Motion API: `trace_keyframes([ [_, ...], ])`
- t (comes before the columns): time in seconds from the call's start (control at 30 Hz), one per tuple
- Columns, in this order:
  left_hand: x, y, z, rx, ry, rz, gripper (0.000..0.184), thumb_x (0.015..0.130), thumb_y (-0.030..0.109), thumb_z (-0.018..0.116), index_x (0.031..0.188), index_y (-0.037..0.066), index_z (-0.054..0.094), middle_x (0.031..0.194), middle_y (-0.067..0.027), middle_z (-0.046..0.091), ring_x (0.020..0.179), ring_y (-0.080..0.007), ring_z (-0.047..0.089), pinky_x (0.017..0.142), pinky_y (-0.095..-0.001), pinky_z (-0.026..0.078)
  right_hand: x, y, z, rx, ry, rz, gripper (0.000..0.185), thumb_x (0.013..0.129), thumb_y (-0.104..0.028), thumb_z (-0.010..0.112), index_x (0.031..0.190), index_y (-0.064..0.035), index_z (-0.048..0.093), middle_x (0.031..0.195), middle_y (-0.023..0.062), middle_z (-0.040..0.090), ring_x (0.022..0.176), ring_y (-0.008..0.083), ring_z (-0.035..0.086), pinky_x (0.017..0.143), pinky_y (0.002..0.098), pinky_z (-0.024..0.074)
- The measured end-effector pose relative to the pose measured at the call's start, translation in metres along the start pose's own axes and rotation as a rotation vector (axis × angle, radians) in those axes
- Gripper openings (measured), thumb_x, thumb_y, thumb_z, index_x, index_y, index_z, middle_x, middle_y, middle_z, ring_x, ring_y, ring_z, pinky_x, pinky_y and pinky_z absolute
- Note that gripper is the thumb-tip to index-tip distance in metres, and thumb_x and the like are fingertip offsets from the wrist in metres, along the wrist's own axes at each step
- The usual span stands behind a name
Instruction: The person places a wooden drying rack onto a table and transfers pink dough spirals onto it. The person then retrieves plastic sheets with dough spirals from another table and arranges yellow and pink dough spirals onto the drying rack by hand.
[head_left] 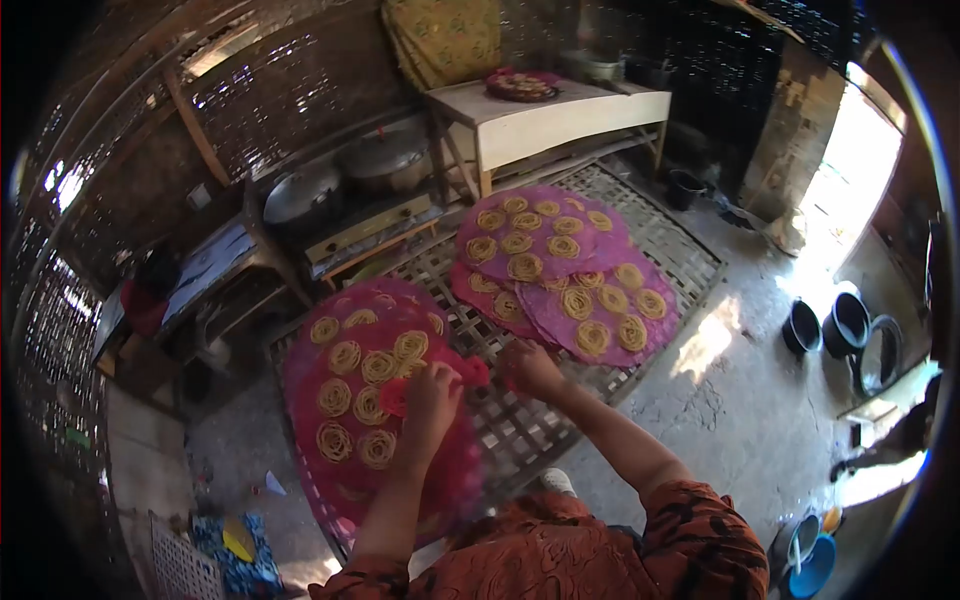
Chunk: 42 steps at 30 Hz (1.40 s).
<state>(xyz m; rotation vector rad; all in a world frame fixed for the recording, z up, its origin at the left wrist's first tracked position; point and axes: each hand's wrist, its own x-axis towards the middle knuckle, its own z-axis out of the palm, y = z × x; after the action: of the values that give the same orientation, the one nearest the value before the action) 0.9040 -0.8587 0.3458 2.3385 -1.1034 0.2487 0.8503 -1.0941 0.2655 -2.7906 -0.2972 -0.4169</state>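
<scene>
Your left hand (pixel 434 398) has its grip closed on bunched bright-red cloth (pixel 394 397) above the woven bamboo lattice (pixel 510 437); your right hand's (pixel 533 371) grip I cannot tell. You seem to be arranging the cloth, which calls for sparing the round pale-yellow coils (pixel 376 449) left on the lattice.

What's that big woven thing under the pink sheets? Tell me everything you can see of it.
The woven lattice is broad and flat, made of crossing strips, apparently split bamboo, with small gaps between them. It stretches back toward the white-sided table. The pink sheets, bearing noodle-like coils, cover much of it. The left hand and right hand are above it; whether either touches it is unclear.
</scene>
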Motion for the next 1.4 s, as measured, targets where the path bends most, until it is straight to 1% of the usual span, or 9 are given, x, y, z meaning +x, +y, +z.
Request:
trace_keyframes([
  [0.43, 0.029, 0.029, 0.055, 0.534, -0.061, -0.403, 0.036, 0.067, 0.024, 0.075, 0.099, 0.012, 0.064, 0.112, -0.0061, 0.050, 0.102, -0.0277, 0.048, 0.088, -0.0446, 0.037, 0.072, 0.019, 0.045, 0.042, -0.113, -0.230, 0.020, 0.069, -0.018, 0.061, 0.087, -0.0179, 0.069, 0.088, 0.0067, 0.061, 0.095, 0.0275, 0.054, 0.078, 0.0399, 0.0465],
  [0.63, 0.031, 0.018, 0.068, 0.501, -0.025, -0.239, 0.020, 0.073, 0.015, 0.069, 0.091, 0.009, 0.063, 0.109, -0.0055, 0.054, 0.104, -0.0273, 0.049, 0.089, -0.0460, 0.037, 0.082, 0.020, 0.069, 0.123, -0.030, -0.139, 0.009, 0.072, -0.015, 0.061, 0.078, -0.0094, 0.065, 0.077, 0.0082, 0.062, 0.074, 0.0286, 0.061, 0.069, 0.0425, 0.0492],
  [0.73, 0.037, 0.013, 0.060, 0.130, 0.206, -0.272, 0.012, 0.075, 0.008, 0.065, 0.086, 0.007, 0.062, 0.099, -0.0068, 0.059, 0.094, -0.0243, 0.055, 0.084, -0.0405, 0.042, 0.084, 0.018, 0.035, 0.663, -0.079, 0.142, 0.012, 0.076, -0.015, 0.061, 0.081, -0.0037, 0.061, 0.080, 0.0124, 0.063, 0.071, 0.0311, 0.063, 0.066, 0.0414, 0.0511],
  [0.8, 0.039, -0.006, 0.060, -0.085, 0.242, -0.346, 0.011, 0.078, 0.006, 0.062, 0.088, 0.005, 0.060, 0.094, -0.0067, 0.060, 0.088, -0.0215, 0.057, 0.080, -0.0360, 0.043, 0.090, 0.021, 0.025, 1.489, -0.374, 0.479, 0.014, 0.079, -0.013, 0.061, 0.084, -0.0009, 0.059, 0.083, 0.0147, 0.063, 0.073, 0.0318, 0.064, 0.063, 0.0382, 0.0527],
  [0.93, 0.044, -0.026, 0.045, -0.554, 0.293, -0.519, 0.009, 0.086, 0.003, 0.054, 0.095, 0.002, 0.054, 0.084, -0.0053, 0.059, 0.077, -0.0124, 0.057, 0.069, -0.0248, 0.045, 0.103, 0.023, 0.034, 1.210, -0.226, 0.380, 0.012, 0.079, -0.010, 0.055, 0.083, 0.0005, 0.058, 0.080, 0.0153, 0.064, 0.072, 0.0302, 0.063, 0.066, 0.0409, 0.0502],
  [1.0, 0.045, -0.029, 0.039, -0.510, 0.284, -0.542, 0.010, 0.088, 0.004, 0.052, 0.098, 0.000, 0.051, 0.083, -0.0032, 0.056, 0.076, -0.0096, 0.054, 0.069, -0.0248, 0.044, 0.111, 0.028, 0.055, 0.182, -0.201, -0.274, 0.017, 0.080, -0.015, 0.056, 0.087, 0.0000, 0.061, 0.080, 0.0148, 0.064, 0.070, 0.0312, 0.061, 0.068, 0.0407, 0.0507],
  [1.13, 0.045, -0.030, 0.031, -0.624, 0.307, -0.505, 0.010, 0.088, 0.004, 0.053, 0.097, 0.000, 0.051, 0.085, -0.0039, 0.057, 0.078, -0.0098, 0.055, 0.071, -0.0249, 0.044, 0.107, 0.016, 0.086, 0.197, 0.153, -0.367, 0.023, 0.077, -0.020, 0.059, 0.092, -0.0025, 0.063, 0.079, 0.0166, 0.062, 0.070, 0.0333, 0.060, 0.070, 0.0423, 0.0504],
  [1.2, 0.043, -0.030, 0.035, -0.633, 0.319, -0.478, 0.010, 0.088, 0.004, 0.053, 0.098, 0.000, 0.051, 0.087, -0.0045, 0.059, 0.079, -0.0101, 0.056, 0.072, -0.0247, 0.044, 0.104, 0.002, 0.073, 0.251, 0.163, -0.055, 0.025, 0.075, -0.020, 0.059, 0.094, -0.0054, 0.064, 0.080, 0.0169, 0.063, 0.072, 0.0337, 0.061, 0.071, 0.0429, 0.0500],
  [1.4, 0.039, -0.018, 0.039, -0.497, 0.199, -0.463, 0.011, 0.087, 0.004, 0.055, 0.097, -0.001, 0.053, 0.093, -0.0091, 0.064, 0.087, -0.0126, 0.061, 0.077, -0.0273, 0.046, 0.121, 0.012, 0.064, 0.711, -0.156, 0.056, 0.023, 0.077, -0.019, 0.060, 0.095, -0.0053, 0.063, 0.082, 0.0172, 0.064, 0.072, 0.0343, 0.062, 0.066, 0.0426, 0.0500],
])
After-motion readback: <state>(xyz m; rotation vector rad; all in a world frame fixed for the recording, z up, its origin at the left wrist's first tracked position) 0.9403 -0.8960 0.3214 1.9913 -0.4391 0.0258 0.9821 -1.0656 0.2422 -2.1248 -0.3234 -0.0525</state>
